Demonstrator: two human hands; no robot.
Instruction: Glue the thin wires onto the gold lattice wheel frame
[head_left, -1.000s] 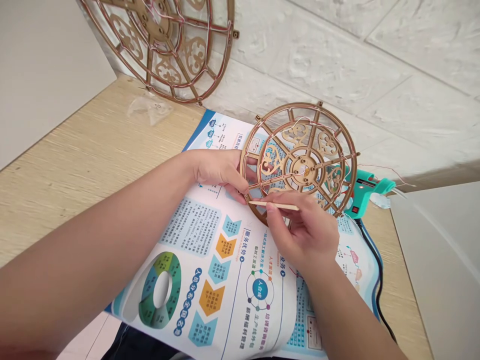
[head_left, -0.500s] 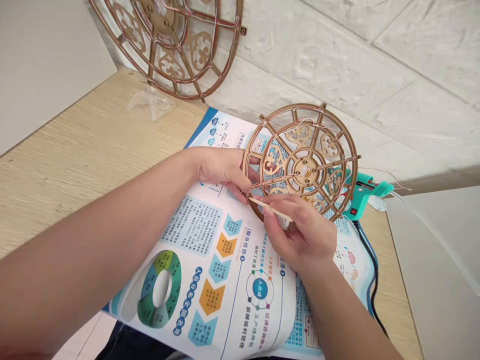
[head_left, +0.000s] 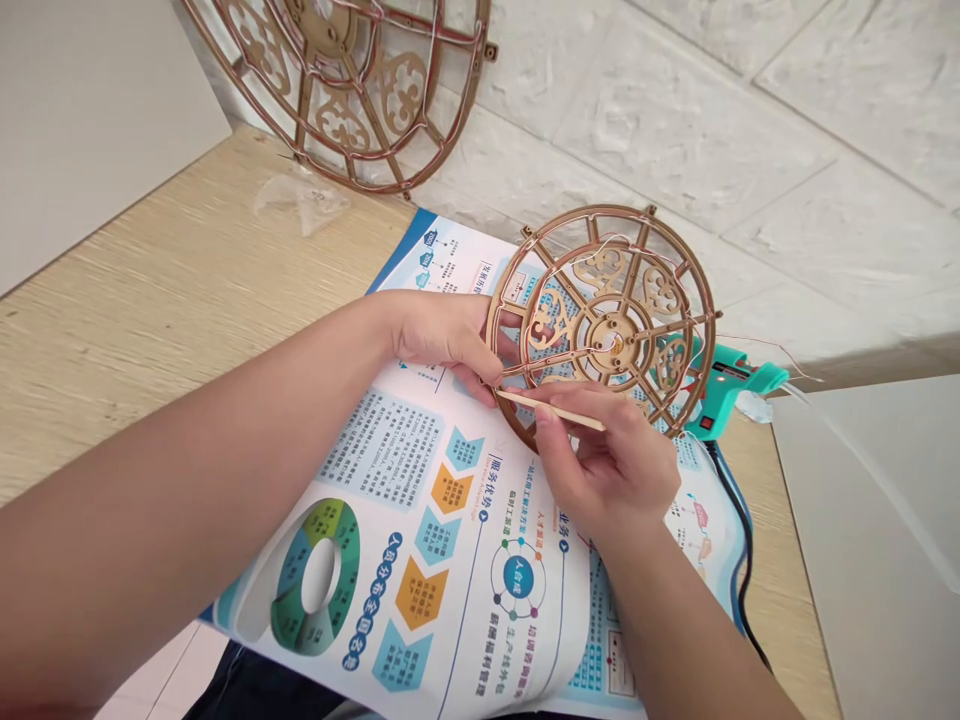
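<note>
My left hand [head_left: 461, 345] grips the left rim of a round bronze-coloured openwork frame [head_left: 634, 285], thumb in front and some fingers behind it. Thin wire runs along the frame's rings and spokes. Pinched in my right hand [head_left: 611, 455] is a slim pale wooden stick [head_left: 559, 410]. Its tip touches the lower left rim, just beside my left thumb. Behind the frame's right edge lies a teal glue gun [head_left: 724, 385], partly hidden. Under both hands spreads a printed paper sheet [head_left: 405, 430].
A larger wired bronze frame [head_left: 360, 105] leans against the white brick-pattern wall [head_left: 637, 120]. A crumpled clear plastic bag [head_left: 304, 200] lies on the wooden table [head_left: 142, 310]. A black cord [head_left: 739, 510] trails down the right side, near a pale panel [head_left: 877, 480].
My right hand has shifted slightly right and tilted, so the stick lies flatter and more of it shows. My left hand and the frame stay nearly still.
</note>
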